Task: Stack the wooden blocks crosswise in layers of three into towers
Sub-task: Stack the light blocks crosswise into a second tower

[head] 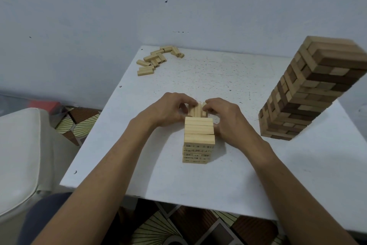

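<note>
Pale wood: three-block set (197,110) was held between both hands, its blocks side by side with long faces touching and their ends pointing away from the person. Left hand (168,110) gripped the set's left side, with its fingers (187,102) curled over the top edge and pinching inward. Right hand (226,119) gripped the right side, its fingers (211,103) curled the same way, thumb not visible. Could not tell whether the set rested on the worktop (139,165) or was lifted, since its base was hidden. Short tower (198,139) of the same pale blocks stood just on the near side of the fingers, between the two wrists. Its top layer of three ran left to right, crosswise to the held set. Dark printed marks showed on the near faces of its lower layers but were too blurred to read. Loose blocks (156,60) lay in a scattered heap well beyond the left fingers, at the far left corner of the worktop. Tall tower (309,89) of mixed light and dark blocks stood well to the right of the right fingers, near the worktop's right edge. Worktop was white and speckled. Patterned floor (79,123) and a pale cushion (19,155) lay to the left of the left forearm.
</note>
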The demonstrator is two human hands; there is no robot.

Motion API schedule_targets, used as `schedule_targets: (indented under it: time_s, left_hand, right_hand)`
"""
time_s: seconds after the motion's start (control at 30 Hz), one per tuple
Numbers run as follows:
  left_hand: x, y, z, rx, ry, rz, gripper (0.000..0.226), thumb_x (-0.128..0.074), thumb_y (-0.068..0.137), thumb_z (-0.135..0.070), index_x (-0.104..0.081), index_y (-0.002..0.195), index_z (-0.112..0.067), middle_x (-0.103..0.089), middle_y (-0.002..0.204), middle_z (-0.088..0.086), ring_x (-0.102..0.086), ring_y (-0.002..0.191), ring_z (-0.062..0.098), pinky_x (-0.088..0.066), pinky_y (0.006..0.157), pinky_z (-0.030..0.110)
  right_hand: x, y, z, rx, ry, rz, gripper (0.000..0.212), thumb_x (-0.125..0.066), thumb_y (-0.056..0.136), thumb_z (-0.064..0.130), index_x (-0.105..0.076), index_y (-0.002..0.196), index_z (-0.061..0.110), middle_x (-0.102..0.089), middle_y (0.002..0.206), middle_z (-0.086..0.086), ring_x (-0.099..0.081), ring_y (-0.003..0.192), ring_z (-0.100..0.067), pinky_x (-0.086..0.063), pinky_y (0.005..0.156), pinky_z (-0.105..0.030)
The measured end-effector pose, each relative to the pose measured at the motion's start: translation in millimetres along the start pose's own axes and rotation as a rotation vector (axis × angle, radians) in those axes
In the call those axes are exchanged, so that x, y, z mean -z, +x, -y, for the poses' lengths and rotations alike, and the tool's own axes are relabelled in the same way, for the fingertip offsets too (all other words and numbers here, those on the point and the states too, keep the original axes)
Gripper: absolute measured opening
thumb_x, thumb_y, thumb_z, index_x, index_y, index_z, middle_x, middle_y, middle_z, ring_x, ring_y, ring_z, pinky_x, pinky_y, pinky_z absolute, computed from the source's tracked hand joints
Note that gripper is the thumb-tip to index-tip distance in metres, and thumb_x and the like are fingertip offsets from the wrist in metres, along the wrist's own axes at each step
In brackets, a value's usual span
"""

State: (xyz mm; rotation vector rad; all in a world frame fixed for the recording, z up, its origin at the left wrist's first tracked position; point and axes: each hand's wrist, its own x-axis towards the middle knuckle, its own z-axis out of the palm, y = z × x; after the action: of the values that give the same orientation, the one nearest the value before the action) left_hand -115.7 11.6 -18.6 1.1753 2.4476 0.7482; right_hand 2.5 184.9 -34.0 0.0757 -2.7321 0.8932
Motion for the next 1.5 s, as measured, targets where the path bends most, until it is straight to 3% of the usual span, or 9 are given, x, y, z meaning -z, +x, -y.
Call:
schedule_targets:
  time_s: [0.17, 0.3, 0.43, 0.5, 0.7, 0.8, 1.0, 1.2, 1.5]
  left_hand:
    - [-2.4, -0.6, 3.4, -0.019, 0.002, -0.028, 0.050, -0.081, 0.081, -0.028, -0.064, 0.128, -0.021, -0.064, 0.127, -0.004, -0.059, 0.106, 0.007, -0.039, 0.084, 0.010]
    - [-3.4, 0.6, 6.8, -0.029, 0.009, -0.041, 0.052, -0.081, 0.081, -0.029, -0.064, 0.129, -0.021, -0.064, 0.128, -0.004, -0.056, 0.111, 0.007, -0.034, 0.081, 0.001]
    - [-5.0, 1.9, 8.3, -0.023, -0.019, -0.058, 0.050, -0.082, 0.081, -0.028, -0.065, 0.127, -0.021, -0.065, 0.126, -0.004, -0.055, 0.106, 0.004, -0.035, 0.081, -0.002]
    - [-5.8, 2.3, 7.1, -0.025, -0.020, -0.058, 0.050, -0.081, 0.082, -0.029, -0.064, 0.128, -0.021, -0.065, 0.126, -0.004, -0.055, 0.105, 0.003, -0.036, 0.082, -0.001]
    - [-6.0, 2.4, 7.6, -0.037, -0.018, -0.058, 0.051, -0.080, 0.083, -0.031, -0.063, 0.129, -0.022, -0.064, 0.125, -0.007, -0.055, 0.102, 0.001, -0.032, 0.080, -0.004]
    - [-6.0, 2.9, 8.4, -0.032, -0.042, -0.064, 0.054, -0.080, 0.082, -0.032, -0.061, 0.131, -0.023, -0.064, 0.125, -0.008, -0.054, 0.102, -0.002, -0.031, 0.081, -0.006]
    - [-6.2, 5.6, 10.3, -0.043, -0.050, -0.065, 0.058, -0.080, 0.082, -0.034, -0.058, 0.135, -0.025, -0.063, 0.130, -0.008, -0.055, 0.104, -0.001, -0.035, 0.082, 0.001]
    - [-7.5, 6.9, 12.6, -0.056, -0.057, -0.081, 0.060, -0.081, 0.081, -0.032, -0.058, 0.135, -0.025, -0.063, 0.129, -0.009, -0.056, 0.104, -0.001, -0.036, 0.082, 0.001]
    - [-9.8, 7.2, 15.5, -0.074, -0.079, -0.108, 0.063, -0.083, 0.078, -0.034, -0.057, 0.136, -0.025, -0.065, 0.126, -0.007, -0.058, 0.104, 0.002, -0.040, 0.086, 0.007]
  right_hand:
    - [-3.3, -3.2, -7.9, -0.002, -0.089, -0.040, 0.032, -0.073, 0.089, 0.026, -0.066, 0.118, 0.017, -0.065, 0.120, 0.001, -0.051, 0.106, -0.019, -0.038, 0.082, -0.026]
    - [1.8, -5.8, -6.5, -0.021, -0.186, -0.045, 0.025, -0.068, 0.092, 0.033, -0.068, 0.115, 0.023, -0.066, 0.120, 0.008, -0.045, 0.105, -0.018, -0.040, 0.085, -0.032]
    - [11.1, -5.3, 3.1, -0.075, -0.163, -0.011, 0.028, -0.063, 0.095, 0.035, -0.064, 0.122, 0.026, -0.049, 0.095, 0.024, -0.034, 0.102, -0.008, -0.034, 0.092, -0.028]
    - [14.6, -4.6, 5.2, -0.096, -0.185, 0.019, 0.030, -0.061, 0.096, 0.036, -0.062, 0.125, 0.027, -0.040, 0.093, 0.018, -0.033, 0.103, -0.008, -0.028, 0.091, -0.024]
    - [22.1, -3.4, 9.8, -0.182, -0.223, 0.105, 0.032, -0.064, 0.094, 0.037, -0.062, 0.124, 0.026, -0.053, 0.122, -0.003, -0.037, 0.123, -0.019, -0.032, 0.098, -0.030]
    - [19.1, -2.3, 7.1, -0.182, -0.198, 0.101, 0.030, -0.066, 0.092, 0.037, -0.064, 0.120, 0.026, -0.055, 0.116, 0.004, -0.039, 0.124, -0.019, -0.034, 0.099, -0.032]
    - [10.1, 3.0, -5.0, -0.190, -0.151, 0.097, 0.021, -0.068, 0.089, 0.043, -0.063, 0.107, 0.033, -0.062, 0.128, 0.006, -0.040, 0.125, -0.015, -0.040, 0.098, -0.036]
    - [6.8, 7.9, -11.6, -0.140, -0.159, 0.099, 0.023, -0.071, 0.087, 0.041, -0.063, 0.106, 0.031, -0.063, 0.127, 0.009, -0.040, 0.124, -0.013, -0.030, 0.089, -0.026]
    - [2.7, 12.7, -16.5, -0.113, -0.138, 0.087, 0.025, -0.073, 0.085, 0.044, -0.063, 0.105, 0.033, -0.064, 0.126, 0.012, -0.041, 0.122, -0.011, -0.028, 0.088, -0.025]
